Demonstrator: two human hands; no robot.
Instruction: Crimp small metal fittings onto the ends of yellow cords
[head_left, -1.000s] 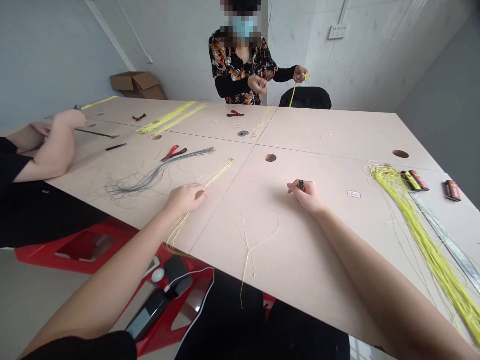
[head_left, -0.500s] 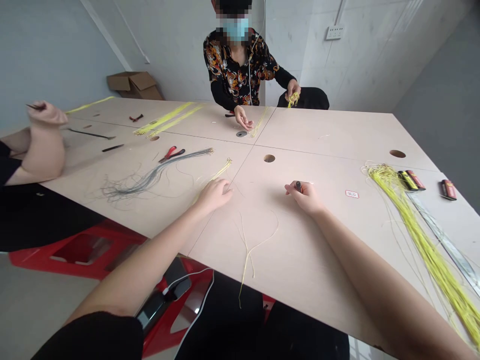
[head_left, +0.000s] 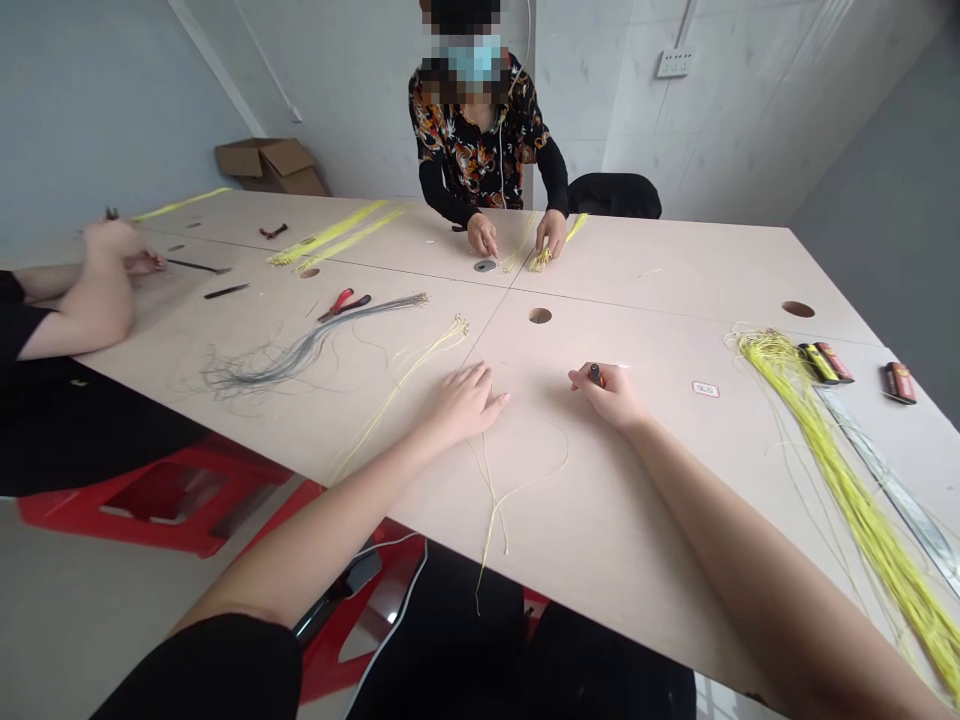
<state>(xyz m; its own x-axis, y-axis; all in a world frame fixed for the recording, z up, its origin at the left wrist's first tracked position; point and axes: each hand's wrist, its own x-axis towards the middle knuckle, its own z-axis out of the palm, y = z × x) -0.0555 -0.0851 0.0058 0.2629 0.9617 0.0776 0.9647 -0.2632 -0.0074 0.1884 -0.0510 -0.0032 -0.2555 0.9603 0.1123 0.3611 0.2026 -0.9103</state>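
Observation:
My left hand (head_left: 466, 402) lies on the table with its fingers spread, holding nothing I can see. Just below it, a few thin yellow cords (head_left: 495, 500) cross each other, and their ends hang over the table edge. To its left runs a small bunch of yellow cords (head_left: 405, 380) with knotted ends. My right hand (head_left: 607, 392) is closed around a small tool with a dark, round end (head_left: 596, 374); most of the tool is hidden in the fist. A small white label with a red border (head_left: 705, 389) lies to the right of that hand.
Grey cords (head_left: 315, 345) and red-handled pliers (head_left: 345, 304) lie left. At right are a thick yellow cord bundle (head_left: 832, 460), a metal ruler (head_left: 892, 480) and red-and-black cylinders (head_left: 825, 362). A co-worker (head_left: 484, 140) sits opposite; another person's arms (head_left: 97, 290) rest at left.
My left hand has moved right, off the small yellow bunch, toward the crossed cords. My right hand stays put. The co-worker opposite has lowered a yellow bundle onto the table.

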